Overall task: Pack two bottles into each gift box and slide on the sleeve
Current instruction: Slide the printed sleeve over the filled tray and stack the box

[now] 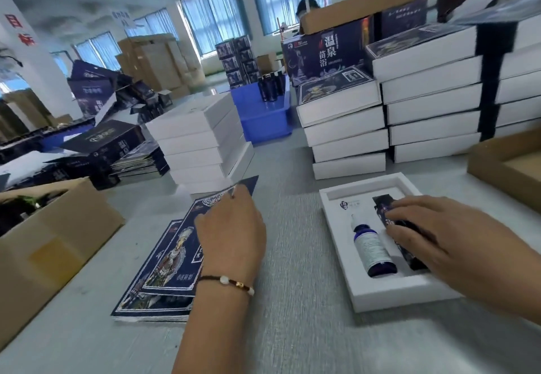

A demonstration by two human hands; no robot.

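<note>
An open white gift box (380, 294) lies on the table at the right. A blue bottle (373, 249) with a white cap lies in its left slot. A dark blue carton (382, 202) lies in the right slot, and my right hand (445, 239) rests flat on it, fingers and thumb pressing on its top. Left of centre is a stack of flat dark blue printed sleeves (152, 294). My left hand (234, 227) pinches the far edge of the top sleeve (248, 184) and holds that end raised off the stack.
Stacks of white boxes (433, 104) stand behind the gift box, and another stack (193, 145) stands behind the sleeves. A blue bin (263, 119) with dark bottles sits between them. Cardboard cartons flank the table at left (58, 244) and right (509, 165). A person works far behind.
</note>
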